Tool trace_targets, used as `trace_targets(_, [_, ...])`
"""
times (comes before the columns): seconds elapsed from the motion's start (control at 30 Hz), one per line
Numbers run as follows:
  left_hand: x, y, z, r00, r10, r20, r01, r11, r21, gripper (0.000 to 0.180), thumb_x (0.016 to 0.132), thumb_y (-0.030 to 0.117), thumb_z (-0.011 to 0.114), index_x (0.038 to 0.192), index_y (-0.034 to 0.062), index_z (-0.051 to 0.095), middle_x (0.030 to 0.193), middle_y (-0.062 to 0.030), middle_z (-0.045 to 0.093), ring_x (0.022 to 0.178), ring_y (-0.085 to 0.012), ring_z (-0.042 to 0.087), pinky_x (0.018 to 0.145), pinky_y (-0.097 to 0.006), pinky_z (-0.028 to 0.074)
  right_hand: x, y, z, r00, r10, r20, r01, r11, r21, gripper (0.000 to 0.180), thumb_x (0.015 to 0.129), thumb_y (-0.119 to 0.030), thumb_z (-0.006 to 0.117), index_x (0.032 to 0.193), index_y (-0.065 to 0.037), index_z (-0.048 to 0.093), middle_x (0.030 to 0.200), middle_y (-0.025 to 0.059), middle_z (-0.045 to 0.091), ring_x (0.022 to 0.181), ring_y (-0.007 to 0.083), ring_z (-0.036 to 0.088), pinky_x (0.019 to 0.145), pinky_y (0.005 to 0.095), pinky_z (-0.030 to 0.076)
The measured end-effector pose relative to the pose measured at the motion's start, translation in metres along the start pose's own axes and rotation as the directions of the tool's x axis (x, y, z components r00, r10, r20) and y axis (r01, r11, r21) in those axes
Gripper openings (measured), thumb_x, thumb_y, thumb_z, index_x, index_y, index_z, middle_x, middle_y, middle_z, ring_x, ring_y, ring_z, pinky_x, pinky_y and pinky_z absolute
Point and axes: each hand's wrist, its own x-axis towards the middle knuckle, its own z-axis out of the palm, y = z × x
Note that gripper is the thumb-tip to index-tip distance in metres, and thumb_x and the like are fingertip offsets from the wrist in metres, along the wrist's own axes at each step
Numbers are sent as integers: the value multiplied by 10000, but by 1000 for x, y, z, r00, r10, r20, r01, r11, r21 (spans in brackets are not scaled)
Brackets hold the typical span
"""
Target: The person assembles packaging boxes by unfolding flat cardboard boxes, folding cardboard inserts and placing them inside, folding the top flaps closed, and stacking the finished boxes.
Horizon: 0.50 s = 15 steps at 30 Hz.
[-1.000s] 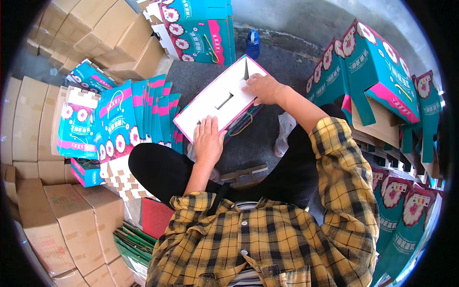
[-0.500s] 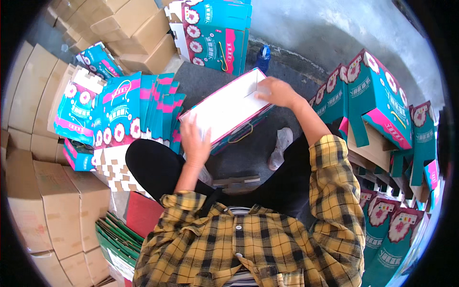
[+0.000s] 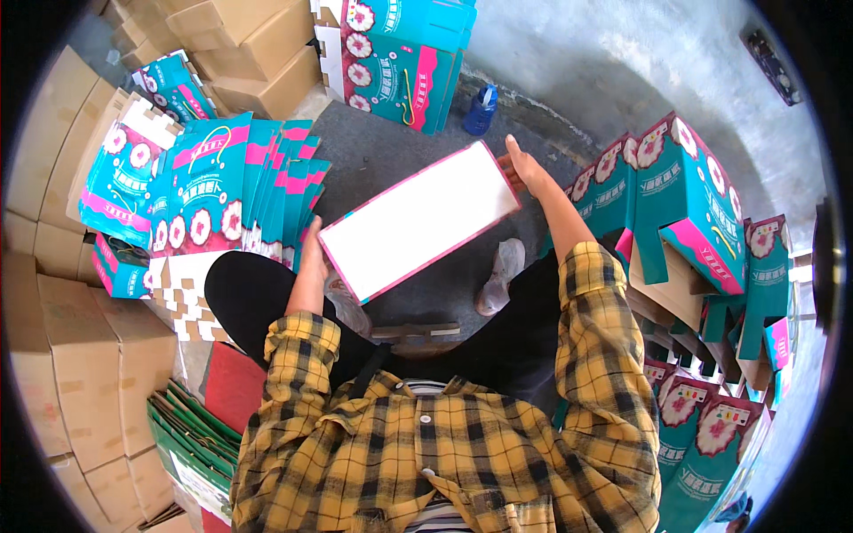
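Note:
Between my knees is a cardboard gift box [image 3: 418, 222], its upward-facing side plain white with a pink border. It lies at a slant, the right end farther away. My left hand [image 3: 311, 265] presses against its left end, with the fingers partly hidden beside the box. At the right end, my right hand [image 3: 524, 171] holds the box with its fingers against the side and its thumb sticking up. The two hands hold the box between them. Whether the white surface is a closed panel or the inside, I cannot tell.
Flat teal and pink cartons [image 3: 209, 182] stand fanned out at left, with more cartons [image 3: 400, 67] against the far wall. Brown boxes [image 3: 80, 373] are stacked at left. Formed teal boxes [image 3: 689, 200] are piled at right. A blue bottle [image 3: 481, 111] stands near the wall.
The box has turned so its white surface faces up evenly and its printed side no longer shows. My left hand moved from its near edge to its left end; my right hand came out to the right end.

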Motion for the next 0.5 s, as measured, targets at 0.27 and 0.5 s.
trace_targets(0.27, [-14, -13, 18, 901, -290, 323, 306, 952, 1, 545, 839, 518, 449, 1143, 86, 580, 1112, -145, 611, 1005, -313, 582, 873, -477, 449, -19, 8, 0, 990, 114, 81, -107, 990, -87, 675, 865, -684, 355, 1144, -122, 606, 1104, 88, 611, 932, 189, 583, 808, 377, 464])
trace_targets(0.5, [-29, 2, 16, 921, 29, 387, 49, 981, -189, 369, 795, 244, 535, 1076, 9, 578, 1049, -117, 634, 967, -242, 608, 859, -393, 476, -12, 0, -31, 943, -216, 254, 130, 939, 319, 630, 863, -638, 433, 984, -63, 662, 976, 80, 662, 869, 189, 603, 825, 327, 445])
